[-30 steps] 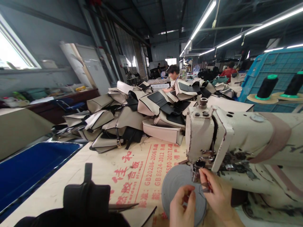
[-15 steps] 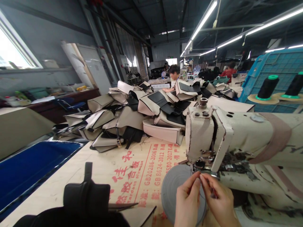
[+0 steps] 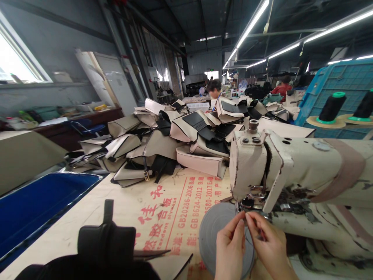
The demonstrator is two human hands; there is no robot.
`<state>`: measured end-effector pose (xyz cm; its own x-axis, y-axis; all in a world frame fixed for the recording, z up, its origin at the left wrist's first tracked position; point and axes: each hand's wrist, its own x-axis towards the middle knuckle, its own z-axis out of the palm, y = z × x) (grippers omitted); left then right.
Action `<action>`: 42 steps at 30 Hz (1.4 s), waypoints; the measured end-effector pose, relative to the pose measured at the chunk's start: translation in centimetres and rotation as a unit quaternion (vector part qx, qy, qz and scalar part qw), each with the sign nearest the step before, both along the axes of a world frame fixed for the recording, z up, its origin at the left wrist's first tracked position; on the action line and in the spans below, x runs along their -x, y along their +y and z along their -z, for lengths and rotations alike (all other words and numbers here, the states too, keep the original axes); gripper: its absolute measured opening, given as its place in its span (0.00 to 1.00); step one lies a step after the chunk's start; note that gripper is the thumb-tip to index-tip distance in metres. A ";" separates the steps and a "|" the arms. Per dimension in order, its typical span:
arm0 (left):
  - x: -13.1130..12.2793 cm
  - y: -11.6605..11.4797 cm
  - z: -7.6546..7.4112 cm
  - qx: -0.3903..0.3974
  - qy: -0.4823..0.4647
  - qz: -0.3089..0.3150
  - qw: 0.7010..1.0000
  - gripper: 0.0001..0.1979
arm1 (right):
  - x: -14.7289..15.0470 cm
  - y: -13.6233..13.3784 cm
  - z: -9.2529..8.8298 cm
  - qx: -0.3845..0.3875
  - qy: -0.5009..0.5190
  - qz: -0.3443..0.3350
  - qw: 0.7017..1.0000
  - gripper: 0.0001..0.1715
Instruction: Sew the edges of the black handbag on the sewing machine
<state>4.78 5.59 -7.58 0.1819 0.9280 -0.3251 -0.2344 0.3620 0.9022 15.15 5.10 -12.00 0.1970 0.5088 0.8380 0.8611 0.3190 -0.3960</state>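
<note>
My left hand (image 3: 231,247) and my right hand (image 3: 269,243) are both pinched, their fingertips nearly meeting just below the needle area of a worn cream sewing machine (image 3: 247,159). Whatever sits between the fingertips is too fine to make out. A small dark bit shows among my right fingers, also unclear. Beneath the hands lies a flat grey coiled roll (image 3: 210,233), partly covered by my left hand. At the lower left, close to me, is a dark bag piece with a strap tab (image 3: 106,241).
A heap of beige and black bags (image 3: 157,149) fills the back of the plywood table (image 3: 175,217). A blue bin (image 3: 43,210) stands at the left. Black thread cones (image 3: 331,107) and a blue crate (image 3: 344,83) are at the right. A co-worker (image 3: 215,91) sits beyond the heap.
Both hands stay pinched at almost the same spot, with only a slight shift of the fingers. The view has moved a little; bags and machine are unchanged.
</note>
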 end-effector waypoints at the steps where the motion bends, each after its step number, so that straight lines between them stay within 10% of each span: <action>1: 0.0 0.0 0.2 -0.001 -0.003 0.001 1.000 0.32 | 0.0 0.0 -0.1 0.003 -0.002 0.002 1.000 0.08; 18: 1.6 2.3 1.0 -0.226 0.238 -0.018 0.944 0.11 | 0.0 -0.6 -0.4 0.107 -0.015 0.102 0.989 0.20; 29: 1.4 -0.4 2.8 -0.131 0.179 -0.028 0.975 0.13 | -1.5 -2.1 -0.8 0.187 0.041 0.072 0.979 0.30; 37: 1.9 -1.2 4.7 -0.100 0.162 -0.057 0.980 0.19 | 1.4 -3.7 0.1 0.348 0.194 -0.163 0.903 0.18; 42: 2.8 -2.1 6.0 -0.112 0.163 -0.050 0.979 0.20 | 3.6 -2.3 0.1 0.288 0.198 -0.052 0.936 0.20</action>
<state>2.02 3.53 -13.61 0.0076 0.9906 -0.1366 0.0549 0.1360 0.9892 11.57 2.84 -12.14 0.3581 0.8871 0.2913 0.5858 0.0295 -0.8099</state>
